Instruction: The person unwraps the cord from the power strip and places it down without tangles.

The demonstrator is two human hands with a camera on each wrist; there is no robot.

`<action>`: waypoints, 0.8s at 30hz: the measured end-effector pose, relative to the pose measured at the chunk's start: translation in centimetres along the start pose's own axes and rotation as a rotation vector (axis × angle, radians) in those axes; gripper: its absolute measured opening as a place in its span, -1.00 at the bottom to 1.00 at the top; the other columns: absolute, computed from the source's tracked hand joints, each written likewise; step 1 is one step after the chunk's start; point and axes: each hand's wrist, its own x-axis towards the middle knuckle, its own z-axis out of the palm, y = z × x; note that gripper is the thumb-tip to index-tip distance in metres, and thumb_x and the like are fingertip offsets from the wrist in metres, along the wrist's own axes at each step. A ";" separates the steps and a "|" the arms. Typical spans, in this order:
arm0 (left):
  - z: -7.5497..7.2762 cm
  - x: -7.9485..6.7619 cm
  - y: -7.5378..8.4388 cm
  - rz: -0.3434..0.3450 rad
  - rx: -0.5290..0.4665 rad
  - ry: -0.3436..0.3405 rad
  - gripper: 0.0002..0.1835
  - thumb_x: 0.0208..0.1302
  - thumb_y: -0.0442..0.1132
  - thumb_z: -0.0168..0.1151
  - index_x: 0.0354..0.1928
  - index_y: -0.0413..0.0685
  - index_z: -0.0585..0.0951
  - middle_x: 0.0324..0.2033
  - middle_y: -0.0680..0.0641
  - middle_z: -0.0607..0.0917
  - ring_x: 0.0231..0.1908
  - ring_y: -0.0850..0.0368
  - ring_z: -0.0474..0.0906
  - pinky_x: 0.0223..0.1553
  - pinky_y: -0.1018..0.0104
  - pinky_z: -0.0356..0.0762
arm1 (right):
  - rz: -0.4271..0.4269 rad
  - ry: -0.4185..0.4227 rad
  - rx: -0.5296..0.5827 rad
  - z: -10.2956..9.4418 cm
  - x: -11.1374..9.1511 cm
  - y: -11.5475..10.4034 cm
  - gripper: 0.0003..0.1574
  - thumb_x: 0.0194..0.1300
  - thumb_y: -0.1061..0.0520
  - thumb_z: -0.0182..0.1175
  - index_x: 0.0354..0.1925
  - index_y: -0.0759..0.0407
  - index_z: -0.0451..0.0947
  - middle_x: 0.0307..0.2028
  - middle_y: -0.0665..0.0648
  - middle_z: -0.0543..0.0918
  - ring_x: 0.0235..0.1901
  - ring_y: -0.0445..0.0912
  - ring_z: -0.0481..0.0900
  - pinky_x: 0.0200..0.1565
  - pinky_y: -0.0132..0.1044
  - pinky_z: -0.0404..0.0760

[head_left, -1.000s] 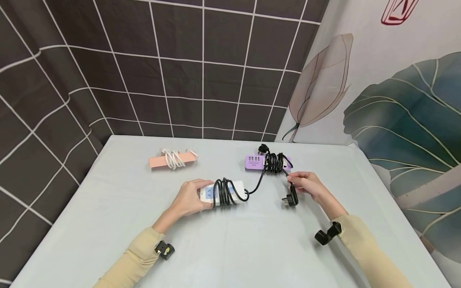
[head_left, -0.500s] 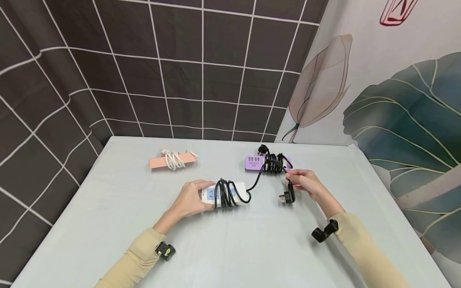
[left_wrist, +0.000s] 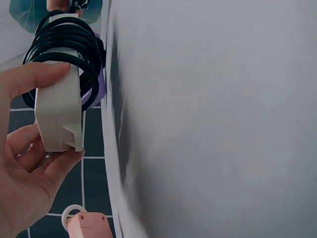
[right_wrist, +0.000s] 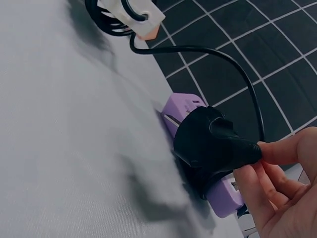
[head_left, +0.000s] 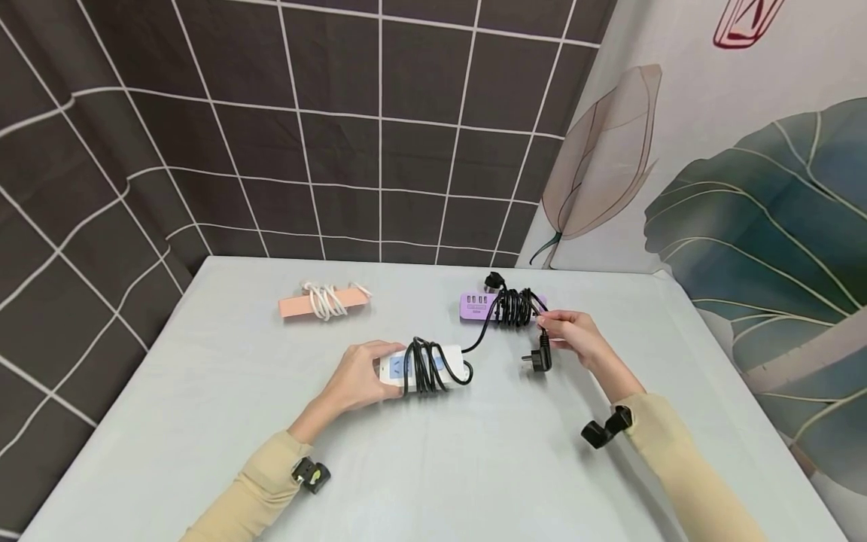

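Note:
My left hand (head_left: 362, 374) grips the left end of a white power strip (head_left: 396, 367), thumb on one side and fingers on the other. Several turns of black cord (left_wrist: 64, 37) wrap its middle. From the strip's right end, the loose length of that cord arcs across to my right hand (head_left: 572, 335). There, thumb and fingertips pinch the cord right behind the black plug (head_left: 542, 357), whose prongs point left in the head view. The right wrist view has the plug (right_wrist: 203, 141) large, overlapping a purple power strip (right_wrist: 224, 199).
The purple strip (head_left: 477, 306), wound with its own black cord, lies at the back right of the table (head_left: 433, 467), near my right fingers. A pink power strip (head_left: 294, 306) wrapped in white cord lies back left. Dark gridded cloth (head_left: 420, 154) hangs behind.
My right hand has moved slightly left and away from me, bringing the plug with it. The white strip has shifted a little to the right in my left hand.

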 end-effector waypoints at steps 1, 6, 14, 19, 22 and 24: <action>0.0 0.0 0.0 -0.001 -0.001 -0.002 -0.28 -0.40 -0.27 0.53 0.05 -0.11 0.65 -0.11 -0.10 0.73 -0.24 0.16 0.59 -0.15 0.22 0.56 | 0.004 0.001 -0.004 0.0 0.0 -0.1 -0.49 0.31 0.02 0.20 0.09 0.33 0.47 -0.41 -0.28 0.60 -0.36 -0.33 0.56 -0.28 -0.51 0.61; 0.1 0.0 0.2 -0.010 -0.016 -0.012 -0.28 -0.40 -0.28 0.53 0.05 -0.10 0.65 -0.11 -0.10 0.73 -0.25 0.16 0.59 -0.15 0.20 0.57 | 0.008 0.013 0.004 0.2 0.2 -0.4 -0.38 0.32 0.01 0.18 0.19 0.38 0.39 -0.41 -0.30 0.60 -0.34 -0.34 0.56 -0.25 -0.52 0.61; 0.3 0.0 0.3 -0.010 -0.018 -0.017 -0.27 -0.41 -0.28 0.52 0.05 -0.10 0.65 -0.11 -0.09 0.73 -0.25 0.17 0.59 -0.15 0.27 0.56 | -0.026 0.027 0.067 0.2 0.5 -1.2 -0.54 0.34 0.06 0.16 0.10 0.31 0.46 -0.40 -0.30 0.63 -0.36 -0.34 0.59 -0.27 -0.52 0.62; 0.4 0.0 0.4 -0.001 -0.016 -0.015 -0.28 -0.40 -0.28 0.52 0.04 -0.11 0.65 -0.12 -0.09 0.73 -0.24 0.16 0.60 -0.14 0.25 0.57 | -0.023 0.038 0.094 0.4 0.7 -1.9 -0.48 0.33 0.07 0.18 0.15 0.34 0.43 -0.40 -0.27 0.63 -0.36 -0.34 0.61 -0.29 -0.52 0.62; 0.4 0.0 0.3 0.000 -0.015 -0.012 -0.29 -0.40 -0.28 0.52 0.04 -0.11 0.65 -0.12 -0.08 0.73 -0.23 0.16 0.61 -0.14 0.26 0.57 | -0.035 0.040 0.108 0.5 0.7 -2.2 -0.55 0.32 0.08 0.18 0.09 0.32 0.48 -0.40 -0.26 0.64 -0.39 -0.35 0.61 -0.30 -0.52 0.62; 0.4 0.0 0.3 -0.003 -0.011 -0.012 -0.29 -0.40 -0.28 0.52 0.04 -0.12 0.65 -0.12 -0.09 0.73 -0.22 0.15 0.61 -0.13 0.26 0.57 | -0.044 0.039 0.112 0.6 0.6 -2.5 -0.61 0.33 0.09 0.18 0.04 0.28 0.50 -0.41 -0.27 0.64 -0.40 -0.35 0.61 -0.30 -0.52 0.62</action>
